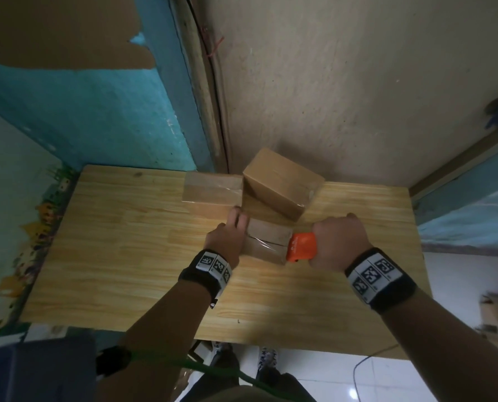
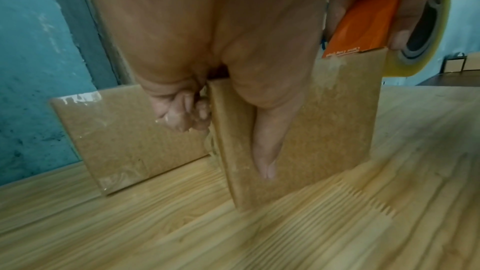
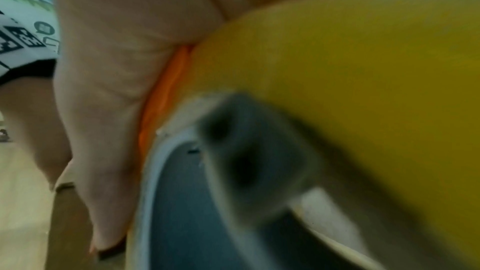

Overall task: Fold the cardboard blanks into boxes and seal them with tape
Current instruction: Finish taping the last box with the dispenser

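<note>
On the wooden tabletop (image 1: 102,256), the left hand (image 1: 226,240) grasps the left end of a small cardboard box (image 1: 266,240), thumb flat on its near side and the other fingers curled over its far edge. The right hand (image 1: 336,242) has its grip clenched around an orange tape dispenser (image 1: 301,246) carrying a yellowish tape roll (image 2: 426,34), pressed against the box's right end. Two taped boxes sit just behind, one (image 1: 211,195) near the left hand's fingertips, the other (image 1: 282,181) against the wall.

Two taped boxes (image 1: 213,195) (image 1: 282,182) block the far side — table (image 1: 111,256) front, left open.
</note>
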### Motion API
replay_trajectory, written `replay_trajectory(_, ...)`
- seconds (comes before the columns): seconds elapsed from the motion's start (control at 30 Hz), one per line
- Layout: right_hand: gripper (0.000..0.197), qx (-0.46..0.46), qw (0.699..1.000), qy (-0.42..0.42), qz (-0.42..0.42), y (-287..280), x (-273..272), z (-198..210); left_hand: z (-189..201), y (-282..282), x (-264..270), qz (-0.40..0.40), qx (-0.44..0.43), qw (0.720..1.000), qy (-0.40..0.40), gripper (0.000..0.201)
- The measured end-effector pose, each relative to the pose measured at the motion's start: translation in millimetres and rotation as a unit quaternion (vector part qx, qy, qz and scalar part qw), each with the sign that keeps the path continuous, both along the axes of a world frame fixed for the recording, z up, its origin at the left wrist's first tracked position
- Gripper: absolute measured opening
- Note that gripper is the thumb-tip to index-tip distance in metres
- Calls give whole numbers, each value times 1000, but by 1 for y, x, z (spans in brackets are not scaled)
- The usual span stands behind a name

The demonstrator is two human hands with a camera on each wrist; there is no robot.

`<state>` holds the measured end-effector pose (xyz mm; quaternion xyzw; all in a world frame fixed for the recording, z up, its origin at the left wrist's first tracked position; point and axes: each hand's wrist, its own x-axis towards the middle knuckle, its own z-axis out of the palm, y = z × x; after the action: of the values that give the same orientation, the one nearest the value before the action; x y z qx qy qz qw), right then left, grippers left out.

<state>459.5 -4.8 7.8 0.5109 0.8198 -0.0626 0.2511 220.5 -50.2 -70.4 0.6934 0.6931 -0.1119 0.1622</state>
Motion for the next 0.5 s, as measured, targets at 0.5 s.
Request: replay_trajectory(0.5, 25, 19, 972, 64, -225, -17, -2, -23, 1, -2, -5, -7, 9, 1000, -5, 113)
